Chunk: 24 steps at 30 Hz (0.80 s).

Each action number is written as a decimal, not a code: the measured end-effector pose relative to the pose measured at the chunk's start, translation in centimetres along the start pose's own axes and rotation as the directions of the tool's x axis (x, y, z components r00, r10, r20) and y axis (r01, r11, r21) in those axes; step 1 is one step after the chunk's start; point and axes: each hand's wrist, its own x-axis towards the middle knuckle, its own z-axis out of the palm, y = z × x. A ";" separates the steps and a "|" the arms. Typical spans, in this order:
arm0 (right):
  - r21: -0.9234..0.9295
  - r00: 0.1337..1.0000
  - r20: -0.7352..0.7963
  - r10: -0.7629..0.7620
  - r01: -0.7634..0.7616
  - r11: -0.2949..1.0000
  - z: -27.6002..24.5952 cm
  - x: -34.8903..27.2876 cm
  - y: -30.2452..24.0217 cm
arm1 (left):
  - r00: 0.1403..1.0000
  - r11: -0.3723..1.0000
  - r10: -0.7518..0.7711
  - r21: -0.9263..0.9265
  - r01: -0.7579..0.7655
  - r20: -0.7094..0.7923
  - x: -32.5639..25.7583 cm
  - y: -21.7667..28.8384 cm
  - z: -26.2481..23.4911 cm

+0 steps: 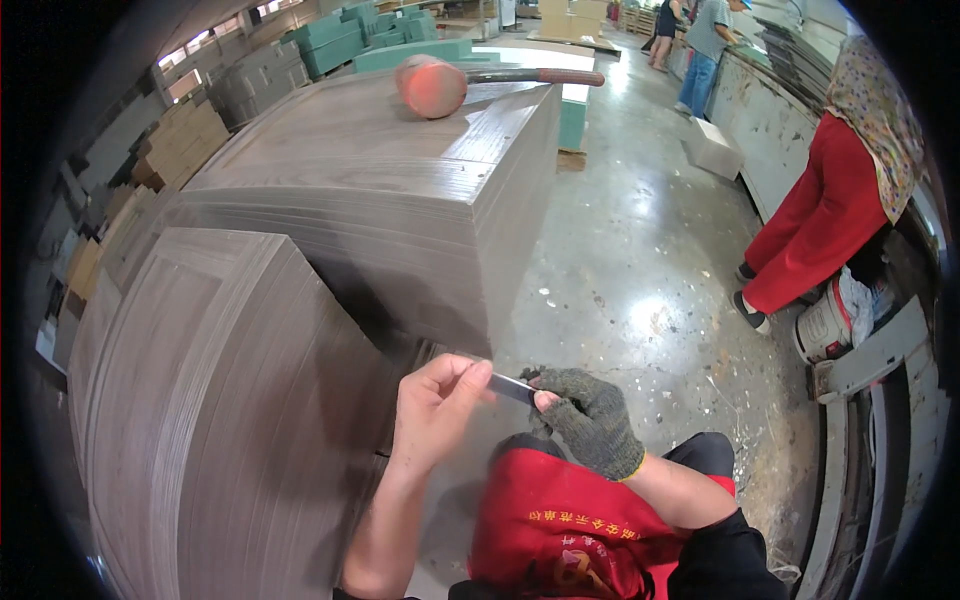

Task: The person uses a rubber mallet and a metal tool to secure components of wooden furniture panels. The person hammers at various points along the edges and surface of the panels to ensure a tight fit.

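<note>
My bare left hand (432, 408) is closed, its thumb and fingers pinching one end of a slim, flat grey blade-like strip (513, 388). My right hand (592, 424), in a dark grey knit glove with the thumb tip bare, grips the strip's other, darker end. Its exact kind cannot be made out. Both hands are over the gap between my red apron (540, 500) and the stacked wood-grain door panels (330, 190). On top of that stack lies a mallet (432, 87) with a reddish head and a dark and red handle.
A second stack of panels (170, 350) stands close on my left. At right, a person in red trousers (815, 215) stands beside a white bucket (826, 322) and a long bench (765, 120). A white block (715, 148) lies on the floor; green stacks (325, 48) are farther back.
</note>
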 end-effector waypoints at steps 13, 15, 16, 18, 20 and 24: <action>-0.817 0.728 0.396 -0.560 0.557 0.146 0.0 1.0 2.1 | 0.997 0.953 0.024 0.304 0.000 -0.074 -0.2 0.9 -0.4; -0.819 0.775 0.413 -0.478 0.546 0.177 0.1 1.7 3.4 | 0.916 0.824 0.356 0.525 -0.214 -0.185 0.6 4.2 -1.2; -0.830 0.760 0.445 -0.475 0.548 0.099 -0.3 2.6 4.2 | 0.780 0.724 0.582 0.584 -0.367 -0.230 1.9 6.4 -1.1; -0.853 0.764 0.462 -0.451 0.522 0.012 -2.3 4.2 6.5 | 0.631 0.624 0.726 0.647 -0.438 -0.273 5.2 11.2 -0.4; -0.775 0.729 0.617 -0.296 0.629 -0.066 -1.8 5.9 7.8 | 0.358 0.246 0.931 0.837 -0.488 -0.065 8.6 15.2 -2.7; -0.715 0.616 0.683 -0.392 0.675 -0.183 -0.5 8.2 8.2 | 0.595 0.168 0.800 0.980 -0.109 -0.071 12.6 19.0 -3.4</action>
